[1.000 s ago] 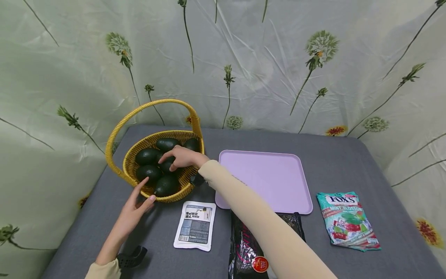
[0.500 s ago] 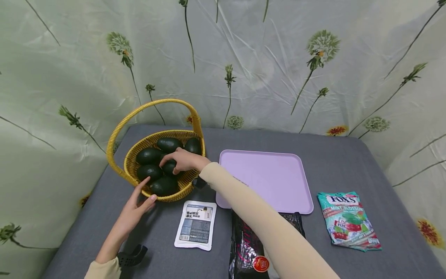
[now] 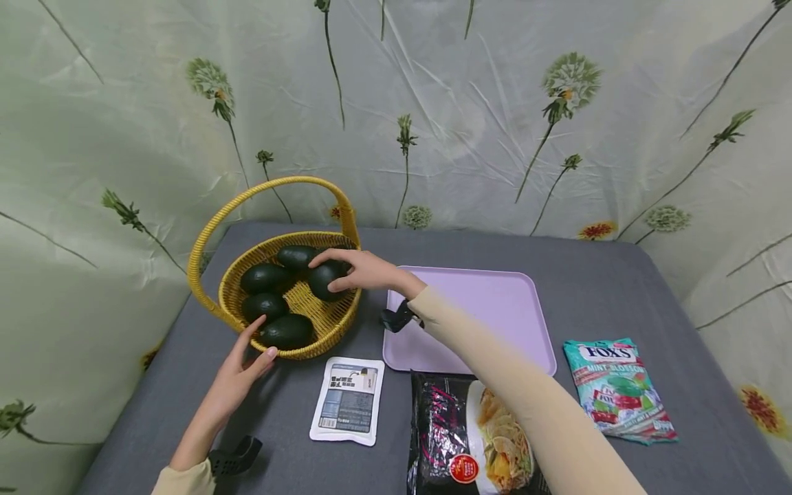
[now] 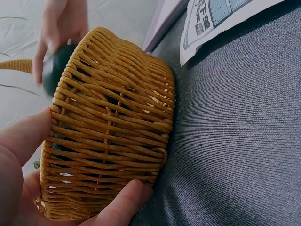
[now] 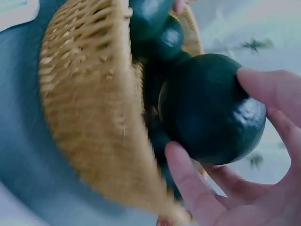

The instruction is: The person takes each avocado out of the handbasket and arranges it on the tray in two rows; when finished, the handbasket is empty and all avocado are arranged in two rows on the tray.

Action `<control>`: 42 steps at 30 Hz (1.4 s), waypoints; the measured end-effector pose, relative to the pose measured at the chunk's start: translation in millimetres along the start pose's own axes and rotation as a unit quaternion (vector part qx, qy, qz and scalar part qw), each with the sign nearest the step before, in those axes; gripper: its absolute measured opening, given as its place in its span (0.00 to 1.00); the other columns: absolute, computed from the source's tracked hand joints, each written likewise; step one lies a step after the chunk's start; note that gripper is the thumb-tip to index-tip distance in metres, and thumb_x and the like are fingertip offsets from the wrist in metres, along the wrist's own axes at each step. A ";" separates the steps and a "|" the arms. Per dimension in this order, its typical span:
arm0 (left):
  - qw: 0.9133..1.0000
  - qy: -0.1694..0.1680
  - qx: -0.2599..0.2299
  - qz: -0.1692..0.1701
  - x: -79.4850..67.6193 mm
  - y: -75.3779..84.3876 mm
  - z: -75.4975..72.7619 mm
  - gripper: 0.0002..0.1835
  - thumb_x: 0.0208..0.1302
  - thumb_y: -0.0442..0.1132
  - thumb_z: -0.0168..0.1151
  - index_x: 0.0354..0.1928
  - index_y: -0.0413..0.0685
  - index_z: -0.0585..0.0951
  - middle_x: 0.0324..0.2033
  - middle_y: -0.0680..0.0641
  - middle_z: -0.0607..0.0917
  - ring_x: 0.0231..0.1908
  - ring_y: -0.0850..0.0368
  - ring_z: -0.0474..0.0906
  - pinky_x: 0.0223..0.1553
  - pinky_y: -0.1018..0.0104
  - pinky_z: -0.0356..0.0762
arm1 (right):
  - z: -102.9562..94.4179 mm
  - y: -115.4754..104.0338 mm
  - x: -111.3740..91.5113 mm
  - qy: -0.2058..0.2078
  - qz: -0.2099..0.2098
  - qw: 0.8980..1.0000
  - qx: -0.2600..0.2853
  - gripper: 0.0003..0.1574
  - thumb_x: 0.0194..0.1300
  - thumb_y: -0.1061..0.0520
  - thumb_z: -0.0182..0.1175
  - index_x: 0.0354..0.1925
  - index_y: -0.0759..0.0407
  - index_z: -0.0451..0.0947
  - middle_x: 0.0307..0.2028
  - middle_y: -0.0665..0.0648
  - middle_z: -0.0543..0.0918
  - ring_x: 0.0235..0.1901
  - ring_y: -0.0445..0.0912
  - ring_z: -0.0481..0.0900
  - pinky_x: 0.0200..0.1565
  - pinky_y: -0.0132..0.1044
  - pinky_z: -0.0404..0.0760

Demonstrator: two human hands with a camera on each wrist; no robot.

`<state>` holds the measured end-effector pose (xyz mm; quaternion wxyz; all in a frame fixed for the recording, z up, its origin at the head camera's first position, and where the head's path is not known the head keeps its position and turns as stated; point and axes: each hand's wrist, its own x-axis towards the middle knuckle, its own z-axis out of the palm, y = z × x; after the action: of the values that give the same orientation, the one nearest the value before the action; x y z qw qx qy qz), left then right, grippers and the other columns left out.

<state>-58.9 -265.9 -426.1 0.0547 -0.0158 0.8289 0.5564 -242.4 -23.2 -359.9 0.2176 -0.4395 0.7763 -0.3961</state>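
In the head view, a yellow wicker basket [image 3: 303,353] with a tall arched handle stands at the left of the table, holding several dark green avocados [image 3: 287,331]. My right hand [image 3: 366,271] grips one avocado [image 3: 323,280] at the basket's right side. Fingers and thumb spread round that avocado [image 5: 211,108] in the right wrist view, where it sits above the rim level. My left hand [image 3: 230,381] holds the near left side of the basket; in the left wrist view its fingertips [image 4: 127,197] press the woven wall [image 4: 113,122].
A lilac tray [image 3: 476,316] lies right of the basket, partly under my right forearm. In front are a white-edged pouch [image 3: 348,401] and a black food packet [image 3: 442,426]. A teal candy bag [image 3: 619,390] lies far right. A flowered curtain [image 3: 458,124] hangs behind the table.
My right hand has lifted an avocado from the middle of the pile and moved right and up with it, baring the basket's woven bottom. The left hand stays at the basket.
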 end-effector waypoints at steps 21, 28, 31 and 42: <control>1.000 0.001 0.003 0.008 -4.3 1.7 0.0 0.35 0.74 0.43 0.49 0.76 0.51 0.46 0.71 0.32 0.41 0.57 0.32 0.68 0.50 0.66 0.77 | -22.9 89.4 -115.9 0.151 0.158 0.967 0.134 0.30 0.66 0.56 0.61 0.65 0.51 0.67 0.59 0.63 0.70 0.56 0.56 0.69 0.45 0.48 0.80; 1.000 0.005 0.006 0.004 -3.8 -0.1 1.3 0.35 0.74 0.44 0.49 0.75 0.51 0.46 0.71 0.33 0.42 0.57 0.33 0.69 0.48 0.74 0.74 | -9.8 93.6 -113.2 0.155 0.171 0.965 0.124 0.32 0.67 0.55 0.59 0.66 0.54 0.64 0.58 0.66 0.69 0.53 0.57 0.70 0.40 0.41 0.82; 1.000 0.005 0.005 0.005 -3.2 0.1 1.6 0.35 0.74 0.44 0.49 0.76 0.51 0.46 0.71 0.33 0.42 0.57 0.32 0.68 0.48 0.75 0.73 | -8.8 90.8 -114.0 0.149 0.181 0.966 0.109 0.33 0.68 0.55 0.59 0.68 0.51 0.63 0.58 0.66 0.69 0.52 0.56 0.71 0.39 0.41 0.81; 1.000 0.001 0.003 0.006 -0.4 -0.5 1.6 0.35 0.74 0.45 0.49 0.76 0.51 0.46 0.71 0.32 0.41 0.58 0.31 0.66 0.50 0.71 0.75 | -12.5 85.3 -120.8 0.149 0.173 0.968 0.099 0.34 0.68 0.53 0.58 0.69 0.50 0.61 0.60 0.68 0.68 0.55 0.59 0.70 0.43 0.48 0.81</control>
<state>-58.3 -264.6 -427.0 0.0510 -0.0112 0.8308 0.5542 -231.8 110.9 -422.5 0.2068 -0.2106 0.8214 -0.4881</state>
